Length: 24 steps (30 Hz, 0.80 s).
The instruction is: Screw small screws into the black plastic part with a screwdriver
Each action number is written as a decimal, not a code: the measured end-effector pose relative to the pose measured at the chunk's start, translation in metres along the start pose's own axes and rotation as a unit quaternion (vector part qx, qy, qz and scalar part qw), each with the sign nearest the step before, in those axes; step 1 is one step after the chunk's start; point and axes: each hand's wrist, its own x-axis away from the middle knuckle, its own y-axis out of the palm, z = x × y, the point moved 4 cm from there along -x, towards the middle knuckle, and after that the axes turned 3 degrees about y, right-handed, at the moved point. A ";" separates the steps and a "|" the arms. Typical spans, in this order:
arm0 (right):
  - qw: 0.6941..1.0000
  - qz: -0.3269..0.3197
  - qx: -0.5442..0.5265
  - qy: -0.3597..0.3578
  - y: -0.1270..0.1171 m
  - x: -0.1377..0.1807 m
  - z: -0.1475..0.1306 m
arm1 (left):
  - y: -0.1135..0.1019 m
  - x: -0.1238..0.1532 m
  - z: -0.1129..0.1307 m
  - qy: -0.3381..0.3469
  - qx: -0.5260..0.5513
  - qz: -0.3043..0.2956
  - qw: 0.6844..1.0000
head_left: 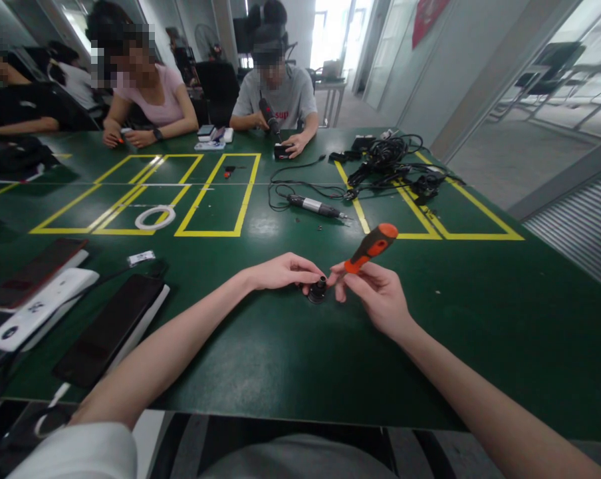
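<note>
A small black round part (pixel 318 291) with a short upright stem stands on the green table in front of me. My left hand (pixel 289 271) reaches in from the left, its fingers closed on the part's side and top. In my right hand (pixel 380 293) is a screwdriver (pixel 371 247) with an orange and dark grey handle, gripped low between thumb and fingers. The handle tilts up to the right, and its lower end is hidden by my fingers close beside the black part.
An electric screwdriver (pixel 315 205) with a cable lies beyond my hands, tiny bits near it. A tangle of black cables (pixel 387 159) sits back right. Phones (pixel 111 329) and a white power strip (pixel 41 309) lie left, a tape roll (pixel 155 217) farther back. Co-workers (pixel 275 93) sit opposite.
</note>
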 end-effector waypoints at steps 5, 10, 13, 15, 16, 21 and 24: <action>0.999 0.022 0.025 0.010 -0.002 0.000 0.001 | 0.000 0.000 0.001 -0.004 -0.006 0.000 1.000; 0.999 -0.017 -0.023 0.027 -0.001 -0.002 0.005 | 0.002 0.001 0.004 -0.005 0.001 -0.002 1.000; 0.999 -0.021 -0.037 0.025 -0.003 -0.001 0.006 | 0.002 0.001 0.005 -0.009 -0.006 -0.005 1.000; 1.000 0.021 0.018 -0.010 -0.009 -0.001 0.003 | 0.003 0.001 0.006 -0.005 -0.001 -0.015 1.000; 0.996 0.043 0.070 -0.035 -0.012 -0.001 0.000 | 0.003 0.001 0.006 -0.004 0.001 -0.019 1.000; 0.940 -0.044 0.322 -0.101 -0.007 -0.004 -0.008 | 0.001 0.000 0.004 0.004 -0.010 0.003 1.000; 0.921 -0.098 0.364 -0.100 -0.008 -0.007 -0.005 | -0.001 -0.001 0.002 0.006 -0.027 0.025 0.999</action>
